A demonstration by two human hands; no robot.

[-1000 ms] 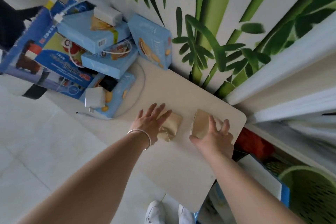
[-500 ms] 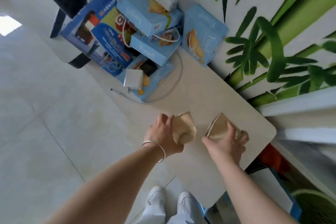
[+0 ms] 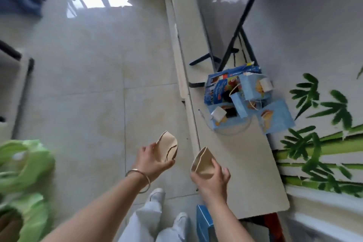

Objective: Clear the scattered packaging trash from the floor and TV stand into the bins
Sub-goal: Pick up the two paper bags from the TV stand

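From the head view, the left hand (image 3: 152, 158) grips one tan paper wrapper (image 3: 168, 148) over the floor and the right hand (image 3: 213, 178) grips another (image 3: 203, 162) by the bench (image 3: 245, 173) edge (the green bin bag (image 3: 25, 171) lies far left, nearer the left hand).

Both bare forearms reaching forward, left hand (image 3: 152, 158) in a closed grip, bangled wrist, right hand (image 3: 213, 180) likewise closed

This is a home living room. A low cream TV stand (image 3: 245, 163) runs along a wall painted with a green bamboo mural (image 3: 314, 143), above a glossy tiled floor (image 3: 88, 84). Blue snack boxes (image 3: 245, 100) and a white charger (image 3: 218, 114) clutter the stand beside a TV's black feet (image 3: 202, 61).
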